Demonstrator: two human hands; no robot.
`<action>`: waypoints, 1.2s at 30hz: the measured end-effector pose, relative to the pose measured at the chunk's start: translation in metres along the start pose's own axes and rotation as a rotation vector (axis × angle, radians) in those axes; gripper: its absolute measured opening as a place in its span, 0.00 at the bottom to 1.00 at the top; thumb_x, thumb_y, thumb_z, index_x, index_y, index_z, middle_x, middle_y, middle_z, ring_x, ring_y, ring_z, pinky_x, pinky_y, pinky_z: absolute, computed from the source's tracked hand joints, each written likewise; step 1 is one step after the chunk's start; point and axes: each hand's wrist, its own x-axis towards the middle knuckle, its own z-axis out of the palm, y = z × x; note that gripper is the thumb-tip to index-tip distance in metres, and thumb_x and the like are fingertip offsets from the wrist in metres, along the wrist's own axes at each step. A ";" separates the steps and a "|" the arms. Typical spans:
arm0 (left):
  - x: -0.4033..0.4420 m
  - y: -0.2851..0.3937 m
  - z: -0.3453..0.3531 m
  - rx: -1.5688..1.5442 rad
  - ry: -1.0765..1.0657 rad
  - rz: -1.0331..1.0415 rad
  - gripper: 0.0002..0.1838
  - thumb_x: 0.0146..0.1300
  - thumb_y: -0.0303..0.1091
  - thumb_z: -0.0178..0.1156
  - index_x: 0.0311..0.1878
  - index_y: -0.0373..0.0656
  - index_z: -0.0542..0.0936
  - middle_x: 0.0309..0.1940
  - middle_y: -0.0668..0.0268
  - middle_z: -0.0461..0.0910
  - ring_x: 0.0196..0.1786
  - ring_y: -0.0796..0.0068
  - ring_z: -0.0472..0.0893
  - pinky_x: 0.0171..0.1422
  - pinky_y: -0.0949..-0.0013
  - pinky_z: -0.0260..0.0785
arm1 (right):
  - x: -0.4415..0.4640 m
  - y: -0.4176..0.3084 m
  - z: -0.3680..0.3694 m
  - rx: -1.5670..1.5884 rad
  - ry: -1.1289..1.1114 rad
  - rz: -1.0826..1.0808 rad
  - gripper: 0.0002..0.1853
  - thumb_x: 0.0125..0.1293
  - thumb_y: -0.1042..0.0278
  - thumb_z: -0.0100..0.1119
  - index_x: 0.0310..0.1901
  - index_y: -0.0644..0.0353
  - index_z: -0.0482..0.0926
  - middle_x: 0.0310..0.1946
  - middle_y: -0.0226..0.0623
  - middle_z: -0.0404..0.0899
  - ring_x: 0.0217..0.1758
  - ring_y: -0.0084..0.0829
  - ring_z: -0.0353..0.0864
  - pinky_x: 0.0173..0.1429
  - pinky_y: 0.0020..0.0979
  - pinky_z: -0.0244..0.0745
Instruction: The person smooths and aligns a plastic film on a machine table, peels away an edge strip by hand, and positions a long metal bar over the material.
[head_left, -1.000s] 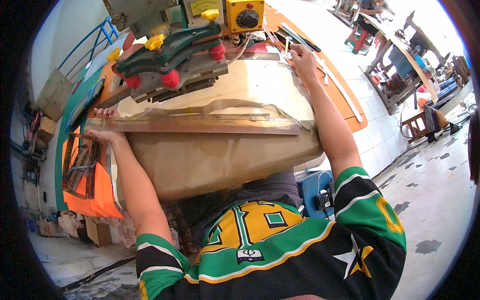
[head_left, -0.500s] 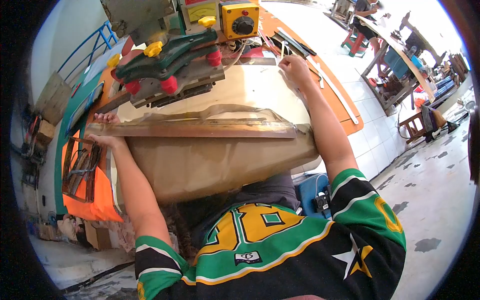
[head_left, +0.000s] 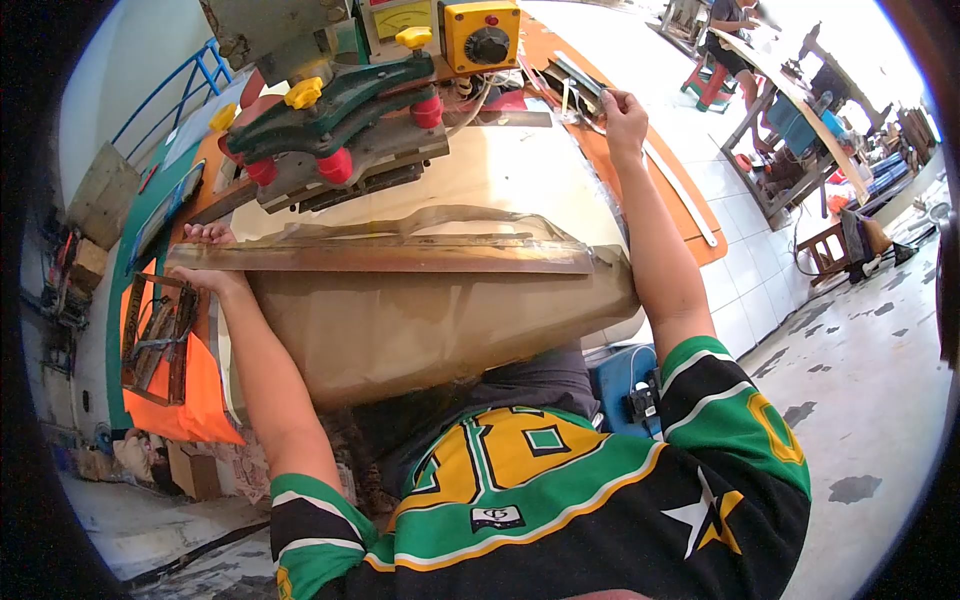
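My left hand (head_left: 208,256) is closed round the left end of a long flat brownish strip (head_left: 400,258), fingers above and thumb below. The strip lies crosswise over a brown translucent sheet (head_left: 440,325) that drapes down towards my lap. A crumpled band of similar film (head_left: 420,215) runs along its far edge. Off to the right, my right hand (head_left: 626,118) is raised with its fingers pinched together, close to some long narrow metal pieces (head_left: 580,80). What the pinch holds, if anything, I cannot make out.
A dark green press head (head_left: 330,110) with yellow knobs and red spacers overhangs the pale work surface (head_left: 510,165). Behind it stands a yellow control box (head_left: 480,38). A white slotted strip (head_left: 685,195) lies at right. Metal frames (head_left: 160,340) rest on orange material at left.
My right hand has moved right and slightly away from me, off the sheet's far corner to the metal pieces. My left hand and the strip have barely shifted.
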 end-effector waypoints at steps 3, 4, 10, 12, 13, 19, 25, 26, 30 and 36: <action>-0.001 0.000 0.001 -0.001 -0.009 -0.007 0.55 0.66 0.86 0.29 0.60 0.38 0.76 0.39 0.65 0.73 0.36 0.72 0.70 0.42 0.66 0.64 | -0.005 -0.014 -0.002 0.064 0.048 0.038 0.09 0.75 0.66 0.66 0.46 0.65 0.85 0.33 0.32 0.85 0.27 0.19 0.81 0.30 0.23 0.74; -0.001 0.000 0.001 -0.006 -0.010 -0.008 0.55 0.66 0.86 0.29 0.60 0.38 0.76 0.39 0.66 0.73 0.36 0.72 0.69 0.42 0.66 0.63 | -0.004 -0.013 -0.002 0.063 0.048 0.038 0.09 0.75 0.66 0.66 0.46 0.65 0.85 0.33 0.32 0.85 0.27 0.19 0.81 0.30 0.23 0.74; 0.000 -0.001 0.002 -0.012 -0.002 0.000 0.53 0.67 0.84 0.30 0.59 0.38 0.76 0.38 0.66 0.72 0.36 0.73 0.69 0.43 0.67 0.63 | -0.002 -0.018 -0.002 0.187 0.116 -0.031 0.11 0.77 0.64 0.63 0.42 0.64 0.84 0.32 0.33 0.84 0.25 0.18 0.79 0.28 0.22 0.71; 0.001 -0.001 0.002 0.010 0.008 0.016 0.53 0.67 0.84 0.31 0.59 0.38 0.76 0.38 0.66 0.72 0.35 0.73 0.69 0.42 0.67 0.62 | 0.003 -0.011 -0.002 0.208 0.115 -0.062 0.15 0.79 0.59 0.60 0.40 0.64 0.84 0.30 0.33 0.83 0.24 0.17 0.75 0.28 0.22 0.68; 0.002 0.000 0.000 -0.006 -0.010 0.002 0.53 0.67 0.84 0.31 0.59 0.38 0.76 0.38 0.66 0.72 0.35 0.73 0.69 0.42 0.67 0.62 | 0.005 -0.008 -0.002 0.207 0.116 -0.061 0.15 0.79 0.59 0.60 0.40 0.64 0.84 0.30 0.33 0.83 0.24 0.17 0.75 0.28 0.22 0.68; 0.004 0.002 -0.003 0.028 0.023 0.018 0.54 0.66 0.86 0.30 0.58 0.37 0.76 0.38 0.66 0.72 0.35 0.73 0.69 0.41 0.66 0.62 | 0.001 -0.014 -0.006 0.117 0.110 -0.029 0.22 0.79 0.55 0.56 0.33 0.64 0.86 0.25 0.31 0.79 0.30 0.22 0.75 0.38 0.29 0.70; 0.004 0.002 -0.001 -0.030 -0.015 -0.001 0.54 0.66 0.86 0.30 0.56 0.38 0.75 0.37 0.66 0.71 0.34 0.73 0.69 0.41 0.66 0.62 | -0.013 -0.030 0.001 0.068 -0.132 -0.026 0.22 0.79 0.54 0.58 0.35 0.65 0.86 0.23 0.28 0.76 0.29 0.22 0.73 0.37 0.29 0.69; 0.005 0.002 -0.004 -0.040 -0.003 0.000 0.54 0.66 0.86 0.31 0.56 0.37 0.75 0.37 0.66 0.71 0.34 0.73 0.70 0.41 0.66 0.62 | -0.017 -0.033 0.002 -0.015 -0.201 -0.063 0.22 0.79 0.53 0.58 0.35 0.66 0.86 0.23 0.28 0.77 0.29 0.22 0.73 0.36 0.30 0.69; 0.004 0.003 -0.004 -0.082 -0.095 -0.039 0.55 0.65 0.87 0.30 0.56 0.37 0.75 0.37 0.66 0.72 0.34 0.73 0.70 0.41 0.66 0.63 | -0.021 -0.024 0.008 -0.101 -0.404 -0.102 0.21 0.77 0.52 0.61 0.40 0.65 0.88 0.25 0.30 0.80 0.30 0.21 0.75 0.37 0.29 0.69; 0.000 0.002 0.009 0.021 0.048 0.017 0.57 0.63 0.89 0.29 0.51 0.35 0.76 0.35 0.66 0.72 0.34 0.73 0.71 0.40 0.66 0.63 | -0.029 -0.017 0.017 -0.222 -0.736 -0.136 0.21 0.73 0.50 0.67 0.40 0.64 0.88 0.25 0.30 0.81 0.31 0.22 0.78 0.38 0.30 0.73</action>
